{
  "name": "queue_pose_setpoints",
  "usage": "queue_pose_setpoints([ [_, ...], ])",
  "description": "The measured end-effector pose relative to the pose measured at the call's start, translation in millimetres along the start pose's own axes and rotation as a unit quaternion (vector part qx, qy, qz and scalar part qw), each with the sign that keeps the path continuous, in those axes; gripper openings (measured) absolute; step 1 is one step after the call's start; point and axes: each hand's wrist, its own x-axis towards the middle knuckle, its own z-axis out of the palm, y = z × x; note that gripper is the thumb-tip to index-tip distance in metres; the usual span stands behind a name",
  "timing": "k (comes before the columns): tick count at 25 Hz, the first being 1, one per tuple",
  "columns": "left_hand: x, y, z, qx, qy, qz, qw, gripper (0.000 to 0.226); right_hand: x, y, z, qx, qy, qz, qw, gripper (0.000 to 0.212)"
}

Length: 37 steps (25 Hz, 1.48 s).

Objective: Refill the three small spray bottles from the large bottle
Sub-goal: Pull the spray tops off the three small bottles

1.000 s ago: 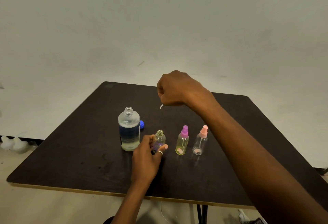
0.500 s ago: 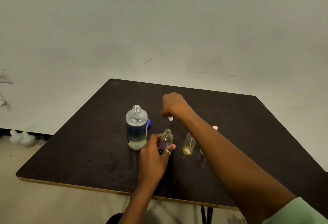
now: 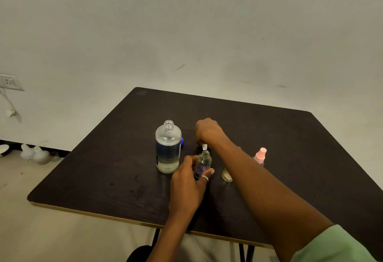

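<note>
Dark bench (image 3: 269,137), square top with pale edge, set against a plain wall.

Large bottle (image 3: 168,147): clear, upright, uncapped, part full of clear liquid, left of centre on the bench. Blue cap (image 3: 182,141): just behind the large bottle, mostly hidden by it.

Small open bottle (image 3: 204,163): clear with purple marking, upright, neck bare, just right of the large bottle. Left hand (image 3: 187,187): grip wrapped around this bottle's lower body, thumb on its left side, ringed finger across its front.

Right hand (image 3: 209,132): reaching over the bench behind the small open bottle, grip curled closed, with a small white piece (image 3: 204,147) showing below the fingers; what the piece is cannot be told.

Yellow-green bottle (image 3: 227,175): upright, right of the open bottle, its top hidden behind the right forearm.

Pink-topped bottle (image 3: 260,155): upright, sprayer fitted, farthest right, partly hidden by the forearm.

Wall socket (image 3: 9,82): far left, cord hanging below.
</note>
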Motion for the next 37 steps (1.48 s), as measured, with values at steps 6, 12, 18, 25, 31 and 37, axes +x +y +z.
queue_pose_setpoints([
  [6, 0, -2, 1, 0.004, 0.002, 0.005, 1.0, 0.043, 1, 1, -1, 0.006, -0.007, -0.006, 1.0, 0.029],
  [12, -1, 1, -1, 0.007, 0.002, 0.004, 1.0, 0.046, -17, 7, -37, 0.005, 0.059, -0.024, 0.998, 0.022],
  [18, -2, 2, 0, 0.008, 0.0, 0.002, 1.0, 0.066, -66, 32, -69, -0.01, 0.135, -0.05, 0.99, 0.034],
  [25, -2, 4, 0, 0.036, -0.004, 0.007, 0.999, 0.066, -103, 64, -73, -0.004, 0.122, -0.075, 0.99, 0.041],
  [31, -3, 10, -1, 0.049, -0.006, 0.014, 0.999, 0.05, -115, 71, -68, -0.002, 0.11, -0.076, 0.991, 0.04],
  [37, -2, 6, 0, 0.051, -0.002, 0.013, 0.999, 0.055, -123, 71, -66, 0.001, 0.054, -0.09, 0.994, 0.037],
])
